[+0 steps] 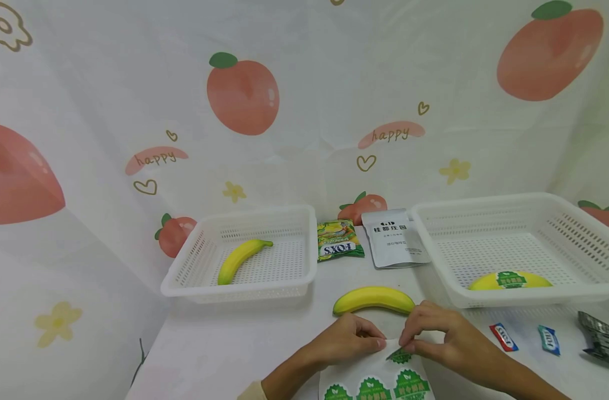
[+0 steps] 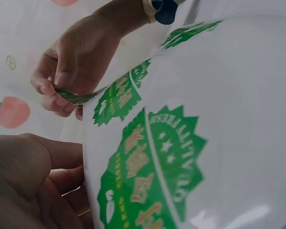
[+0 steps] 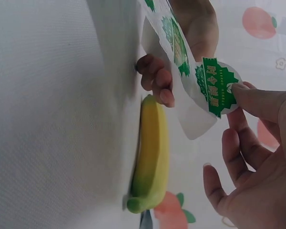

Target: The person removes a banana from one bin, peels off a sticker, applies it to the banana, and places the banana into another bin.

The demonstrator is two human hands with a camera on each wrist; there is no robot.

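My left hand grips the upper edge of a white sheet of green stickers, thumb in front and fingers behind. My right hand pinches the edge of one green sticker between thumb and fingertip at the sheet's upper corner. That sticker is partly lifted, and its other side still meets the sheet. Several more green stickers with jagged rims and printed characters show on the sheet. Just beyond both hands a yellow banana lies on the white table; no sticker shows on its visible side.
A white basket at left holds a banana. The right basket holds a banana bearing a green sticker. Between them lie a Fox's bag and a silver pouch. Small packets and a dark wrapper lie at right.
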